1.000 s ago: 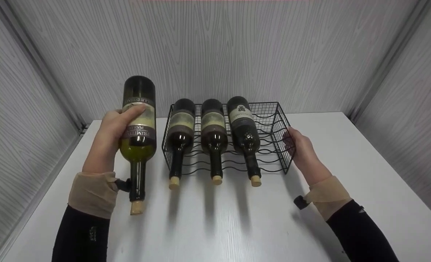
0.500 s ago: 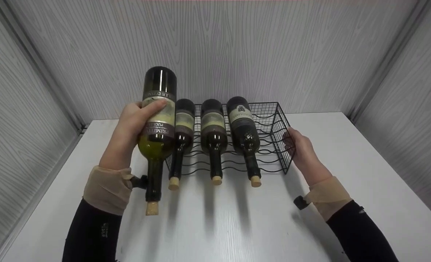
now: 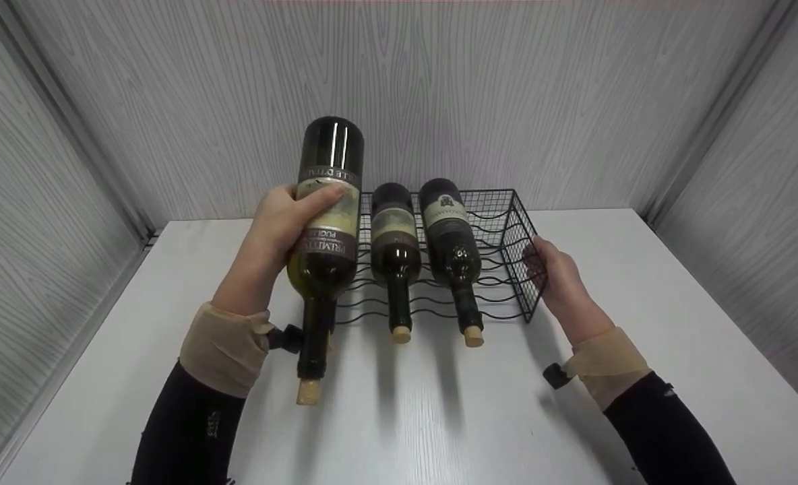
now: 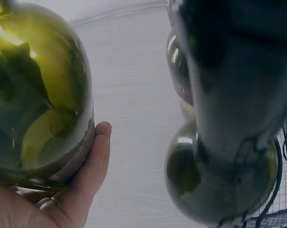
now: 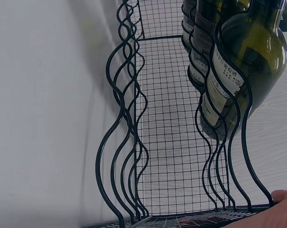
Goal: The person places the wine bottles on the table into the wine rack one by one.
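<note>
My left hand [image 3: 281, 222] grips a dark green wine bottle [image 3: 331, 215] by its labelled body, corked neck pointing toward me. It is held over the left end of a black wire wine rack [image 3: 522, 269], hiding most of the bottle lying there. Two more corked bottles are in full view in the rack, a yellow-labelled bottle [image 3: 393, 225] and a white-labelled bottle [image 3: 447, 215]. In the left wrist view, fingers [image 4: 93, 161] wrap around the green glass [image 4: 43, 90]. My right hand [image 3: 561, 273] holds the rack's right side panel; its thumb tip [image 5: 282, 195] shows at the rim.
The rack stands on a white table [image 3: 399, 417] near the back wall [image 3: 399, 87]. Its wavy wires [image 5: 115, 142] form two tiers, and the bottles rest on the upper one. Grey panels, such as the right wall [image 3: 749, 148], enclose the sides.
My left hand has carried its bottle rightward, from beside the rack to over its left end, covering the leftmost racked bottle. My right hand and the rack have stayed put.
</note>
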### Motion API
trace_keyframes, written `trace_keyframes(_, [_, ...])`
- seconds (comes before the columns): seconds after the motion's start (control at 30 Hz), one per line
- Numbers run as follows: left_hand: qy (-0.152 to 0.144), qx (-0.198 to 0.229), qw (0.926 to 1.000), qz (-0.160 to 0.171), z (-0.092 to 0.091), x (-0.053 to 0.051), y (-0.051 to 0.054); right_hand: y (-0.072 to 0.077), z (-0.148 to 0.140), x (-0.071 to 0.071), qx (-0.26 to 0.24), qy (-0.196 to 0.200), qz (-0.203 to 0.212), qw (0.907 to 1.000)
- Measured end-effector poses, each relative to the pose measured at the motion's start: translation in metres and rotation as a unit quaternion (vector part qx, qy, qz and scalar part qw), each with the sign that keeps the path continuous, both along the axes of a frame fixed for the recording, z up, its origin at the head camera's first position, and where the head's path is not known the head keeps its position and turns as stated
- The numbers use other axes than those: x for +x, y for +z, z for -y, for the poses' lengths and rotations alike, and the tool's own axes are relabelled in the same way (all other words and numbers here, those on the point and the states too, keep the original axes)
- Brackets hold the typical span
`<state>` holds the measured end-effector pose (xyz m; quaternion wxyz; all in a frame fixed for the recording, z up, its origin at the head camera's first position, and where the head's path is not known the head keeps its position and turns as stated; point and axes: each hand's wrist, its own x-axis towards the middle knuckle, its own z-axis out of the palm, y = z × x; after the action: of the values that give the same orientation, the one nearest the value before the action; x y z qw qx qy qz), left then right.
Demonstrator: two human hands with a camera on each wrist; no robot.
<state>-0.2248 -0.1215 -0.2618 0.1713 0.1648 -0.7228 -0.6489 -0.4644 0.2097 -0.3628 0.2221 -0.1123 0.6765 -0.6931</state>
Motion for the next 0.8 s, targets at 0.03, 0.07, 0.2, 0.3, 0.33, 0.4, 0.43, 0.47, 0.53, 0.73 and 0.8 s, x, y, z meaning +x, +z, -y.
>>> trace_keyframes(0.03, [-0.003, 0.003, 1.0, -0.003, -0.002, 0.0, 0.0, 0.0, 0.0, 0.0, 0.001, -0.001, -0.002, 1.0])
trace_keyframes(0.07, [-0.007, 0.006, 0.9999, -0.006, -0.003, -0.001, 0.0, -0.001, 0.0, 0.0, 0.004, 0.001, -0.003, 1.0])
trace_keyframes(0.2, [-0.02, 0.005, 0.9997, -0.011, -0.009, -0.001, -0.001, -0.001, 0.0, 0.0, 0.01, 0.002, -0.006, 0.9999])
trace_keyframes(0.3, [-0.025, -0.002, 0.9997, -0.006, -0.013, 0.0, 0.0, 0.0, 0.0, 0.0, 0.007, 0.004, -0.004, 1.0])
trace_keyframes(0.33, [-0.026, -0.003, 0.9997, -0.004, -0.014, 0.0, 0.001, 0.001, 0.0, 0.0, 0.007, 0.004, -0.003, 1.0])
trace_keyframes(0.4, [-0.028, -0.003, 0.9996, -0.001, -0.016, 0.001, 0.002, 0.001, 0.0, 0.0, 0.007, 0.004, -0.002, 1.0])
trace_keyframes(0.43, [-0.029, -0.003, 0.9996, 0.002, -0.017, 0.002, 0.003, 0.001, 0.0, -0.001, 0.007, 0.006, -0.002, 1.0])
trace_keyframes(0.47, [-0.029, -0.002, 0.9996, 0.005, -0.018, 0.002, 0.004, 0.001, -0.001, -0.001, 0.009, 0.006, -0.003, 0.9999])
trace_keyframes(0.53, [-0.031, -0.002, 0.9995, 0.01, -0.02, 0.003, 0.005, 0.001, -0.001, -0.001, 0.008, 0.006, -0.002, 0.9999])
trace_keyframes(0.73, [-0.039, -0.009, 0.9991, 0.016, -0.023, 0.008, 0.006, 0.0, -0.001, 0.0, 0.0, 0.003, 0.005, 1.0])
trace_keyframes(0.8, [-0.042, -0.006, 0.999, 0.015, -0.024, 0.01, 0.006, 0.0, 0.0, 0.0, 0.0, 0.002, 0.005, 1.0])
